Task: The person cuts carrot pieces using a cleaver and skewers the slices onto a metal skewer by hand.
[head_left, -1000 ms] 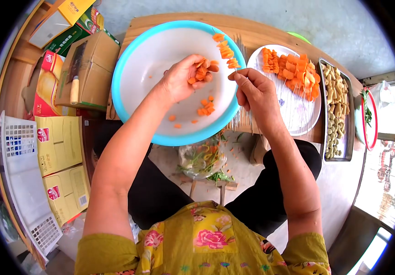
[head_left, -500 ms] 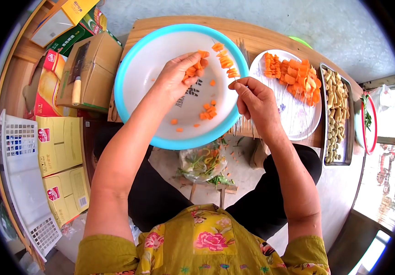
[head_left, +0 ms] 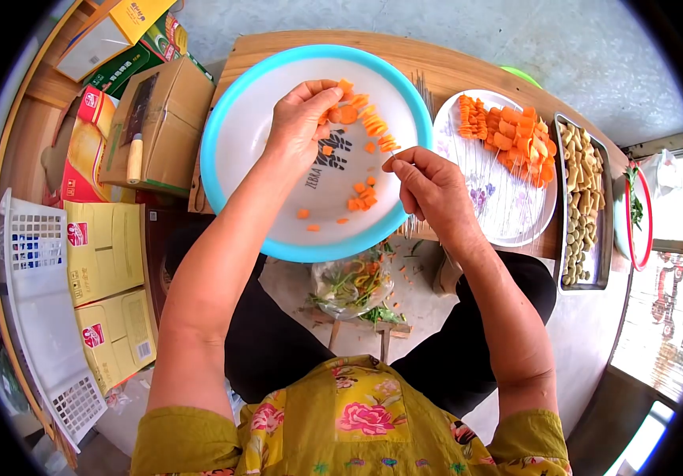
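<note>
I had a skewer (head_left: 394, 154) between my hands
Left fingers (head_left: 319, 97) pinched a carrot slice (head_left: 345, 85) above the basin (head_left: 211, 151); right fingers (head_left: 407, 161) pinched the skewer

"ZEBRA" in dark print on inside bottom of blue-rimmed basin (head_left: 238, 143). Far left: characters on yellow-and-white box (head_left: 137, 19) and green box (head_left: 129, 70), too small to read surely. Left: red logos on two yellow cartons (head_left: 111, 262), lettering not legible.

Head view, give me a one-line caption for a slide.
Two hands thread orange slices on a skewer above a blue-rimmed basin.
</note>
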{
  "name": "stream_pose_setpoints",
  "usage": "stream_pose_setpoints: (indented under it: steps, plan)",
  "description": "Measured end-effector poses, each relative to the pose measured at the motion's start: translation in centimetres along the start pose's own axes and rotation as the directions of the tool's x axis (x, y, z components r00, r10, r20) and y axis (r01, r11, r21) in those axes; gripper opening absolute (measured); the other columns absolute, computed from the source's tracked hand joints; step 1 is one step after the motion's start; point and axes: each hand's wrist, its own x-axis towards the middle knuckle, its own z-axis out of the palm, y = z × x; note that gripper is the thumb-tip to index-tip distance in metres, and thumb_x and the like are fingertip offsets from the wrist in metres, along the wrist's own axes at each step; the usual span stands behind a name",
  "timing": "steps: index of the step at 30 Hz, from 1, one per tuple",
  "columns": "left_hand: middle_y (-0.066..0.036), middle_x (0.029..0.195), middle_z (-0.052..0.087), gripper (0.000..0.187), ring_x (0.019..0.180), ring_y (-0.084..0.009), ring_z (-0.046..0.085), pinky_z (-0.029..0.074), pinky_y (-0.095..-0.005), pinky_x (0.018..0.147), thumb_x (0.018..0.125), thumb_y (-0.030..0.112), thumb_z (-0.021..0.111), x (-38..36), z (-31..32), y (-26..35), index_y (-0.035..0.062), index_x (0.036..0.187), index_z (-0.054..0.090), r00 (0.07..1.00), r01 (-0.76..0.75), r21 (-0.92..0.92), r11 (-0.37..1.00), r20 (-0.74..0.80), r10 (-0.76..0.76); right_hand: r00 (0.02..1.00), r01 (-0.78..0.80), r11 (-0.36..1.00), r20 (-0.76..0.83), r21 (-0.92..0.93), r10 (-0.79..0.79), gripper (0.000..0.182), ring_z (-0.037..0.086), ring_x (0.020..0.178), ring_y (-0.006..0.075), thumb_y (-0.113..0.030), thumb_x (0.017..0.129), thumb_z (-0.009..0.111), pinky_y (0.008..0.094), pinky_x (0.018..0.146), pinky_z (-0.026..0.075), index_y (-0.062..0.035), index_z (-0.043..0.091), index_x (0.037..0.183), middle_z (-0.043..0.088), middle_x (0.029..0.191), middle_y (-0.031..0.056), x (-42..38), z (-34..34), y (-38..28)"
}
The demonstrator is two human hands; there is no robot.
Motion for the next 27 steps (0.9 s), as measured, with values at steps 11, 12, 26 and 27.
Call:
stream_pose_setpoints:
  steps: [11,12,26,27]
  plan:
    - [-0.003,0.088,0.065,0.01,0.062,-0.0048,0.053,0.031,-0.0156,0.044,0.085,0.007,0.066,-0.2,0.5,0.1,0.0059,0.093,0.06,0.995,-0.081,0.13,0.988,-0.039,0.087,1.0,0.004,1.0,0.016,-0.018,-0.004,0.019,0.042,0.049,0.004,-0.012,0.096,0.051,0.0211,0.046,0.034,0.0028,0.062,0.096,0.048,0.058,-0.0018,0.1,-0.1,0.3]
    - [-0.003,0.088,0.065,0.01,0.062,-0.0048,0.053,0.031,-0.0156,0.044,0.085,0.007,0.066,-0.2,0.5,0.0,0.0059,0.093,0.06,0.996,-0.081,0.13,0.988,-0.039,0.086,1.0,0.004,1.0,0.019,-0.012,-0.003,0.019,0.042,0.049,0.0039,-0.013,0.096,0.051,0.0211,0.046,0.034,0.0029,0.061,0.096,0.047,0.058,-0.0018,0.1,-0.1,0.4]
    - [0.0,0.077,0.061,0.009,0.061,-0.0048,0.051,0.042,-0.0193,0.053,0.087,0.006,0.062,-0.5,1.1,-0.9,0.0016,0.095,0.062,0.96,-0.278,0.378,0.883,0.139,0.242,1.0,-0.016,0.997,-0.008,0.074,0.017,0.02,0.038,0.044,0.0034,-0.016,0.096,0.052,0.0209,0.042,0.028,-0.0002,0.063,0.098,0.044,0.051,-0.0031,0.3,-0.3,0.6]
    - [0.0,0.077,0.061,0.009,0.061,-0.0048,0.051,0.042,-0.0193,0.053,0.087,0.006,0.062,-0.5,1.0,-0.8,0.0016,0.095,0.062,0.96,-0.278,0.378,0.883,0.14,0.242,1.0,-0.012,0.997,-0.015,0.075,0.013,0.02,0.037,0.044,0.0034,-0.017,0.096,0.052,0.0208,0.042,0.029,-0.0003,0.063,0.098,0.045,0.051,-0.0031,0.3,-0.3,0.6]
